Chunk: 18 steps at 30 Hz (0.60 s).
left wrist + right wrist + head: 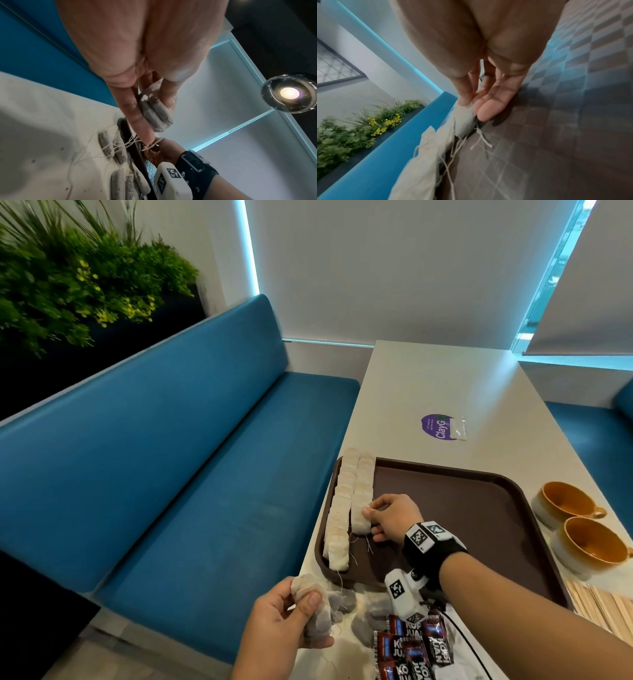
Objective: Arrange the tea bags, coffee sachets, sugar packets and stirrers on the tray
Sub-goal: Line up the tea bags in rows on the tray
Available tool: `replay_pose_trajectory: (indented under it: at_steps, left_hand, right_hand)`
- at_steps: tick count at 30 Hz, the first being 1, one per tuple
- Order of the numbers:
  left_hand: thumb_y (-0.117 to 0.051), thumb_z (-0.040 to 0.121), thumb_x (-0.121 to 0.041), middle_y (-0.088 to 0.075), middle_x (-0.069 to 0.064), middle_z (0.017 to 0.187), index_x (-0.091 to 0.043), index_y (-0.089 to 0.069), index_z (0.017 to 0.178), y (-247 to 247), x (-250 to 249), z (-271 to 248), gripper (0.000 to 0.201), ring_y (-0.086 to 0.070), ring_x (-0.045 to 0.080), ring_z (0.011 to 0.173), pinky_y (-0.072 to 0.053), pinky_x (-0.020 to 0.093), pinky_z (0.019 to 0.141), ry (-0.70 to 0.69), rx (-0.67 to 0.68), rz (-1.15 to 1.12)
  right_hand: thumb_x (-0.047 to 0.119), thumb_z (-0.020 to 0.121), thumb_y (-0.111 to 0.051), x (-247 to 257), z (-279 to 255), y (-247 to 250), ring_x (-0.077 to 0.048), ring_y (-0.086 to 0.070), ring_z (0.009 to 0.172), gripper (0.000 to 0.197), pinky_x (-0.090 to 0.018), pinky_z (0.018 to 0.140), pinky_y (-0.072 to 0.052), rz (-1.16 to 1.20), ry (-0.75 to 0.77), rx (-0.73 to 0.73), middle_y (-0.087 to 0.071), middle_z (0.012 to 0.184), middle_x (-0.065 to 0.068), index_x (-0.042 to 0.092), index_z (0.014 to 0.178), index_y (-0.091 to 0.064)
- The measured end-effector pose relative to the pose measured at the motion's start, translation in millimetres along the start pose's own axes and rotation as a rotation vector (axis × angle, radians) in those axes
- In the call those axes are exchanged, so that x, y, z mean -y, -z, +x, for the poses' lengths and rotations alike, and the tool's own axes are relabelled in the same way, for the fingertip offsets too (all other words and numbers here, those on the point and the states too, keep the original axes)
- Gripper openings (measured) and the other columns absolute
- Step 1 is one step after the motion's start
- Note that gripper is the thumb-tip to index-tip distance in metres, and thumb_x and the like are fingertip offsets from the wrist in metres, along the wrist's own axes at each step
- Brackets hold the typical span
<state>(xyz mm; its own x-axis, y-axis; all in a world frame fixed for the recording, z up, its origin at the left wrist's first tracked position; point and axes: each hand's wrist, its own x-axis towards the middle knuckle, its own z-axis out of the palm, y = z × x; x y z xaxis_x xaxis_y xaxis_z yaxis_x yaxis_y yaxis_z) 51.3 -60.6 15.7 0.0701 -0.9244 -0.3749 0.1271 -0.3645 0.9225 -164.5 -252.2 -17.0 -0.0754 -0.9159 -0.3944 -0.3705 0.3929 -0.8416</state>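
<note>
A brown tray [462, 508] lies on the white table, with two rows of tea bags [346, 501] along its left side. My right hand [371, 513] pinches the nearest tea bag [360, 523] of the inner row; in the right wrist view my thumb and fingers [467, 104] meet at that tea bag's [464, 121] top edge over the tray [556, 135]. My left hand [308, 601] grips a bunch of tea bags [317, 621] off the table's near left corner, and this bunch [157, 115] also shows in the left wrist view. Red coffee sachets [418, 645] lie near the front edge.
Loose tea bags [371, 607] lie on the table in front of the tray. Wooden stirrers [599, 601] and two orange-lined cups [565, 501] stand to the right. A clear packet [459, 428] rests by a purple sticker beyond the tray. A blue bench [171, 457] runs on the left.
</note>
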Motion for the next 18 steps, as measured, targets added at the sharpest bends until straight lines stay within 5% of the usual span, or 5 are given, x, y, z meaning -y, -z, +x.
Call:
replay_pose_trajectory:
  at_steps: [11, 18]
  left_hand:
    - [-0.073, 0.087, -0.01, -0.076, 0.011, 0.095, -0.012, -0.077, 0.096, 0, 2, 2, 0.01, -0.076, 0.032, 0.079, -0.063, 0.053, 0.069, 0.021, -0.005, 0.022]
    - [-0.07, 0.09, -0.007, -0.073, 0.019, 0.093, -0.012, -0.078, 0.09, -3, 0, -1, 0.009, -0.074, 0.036, 0.08, -0.062, 0.053, 0.062, -0.036, 0.005, -0.024]
  right_hand:
    - [0.008, 0.089, -0.079, -6, -2, -5, -0.029, -0.074, 0.064, 0.017, -0.049, 0.068, -0.065, 0.084, -0.037, -0.064, -0.074, 0.081, -0.019, 0.004, 0.096, -0.064]
    - [0.018, 0.094, -0.072, 4, -31, 0, -0.018, -0.068, 0.061, 0.007, -0.041, 0.068, -0.066, 0.076, 0.029, -0.103, -0.073, 0.083, -0.011, 0.012, 0.093, -0.069]
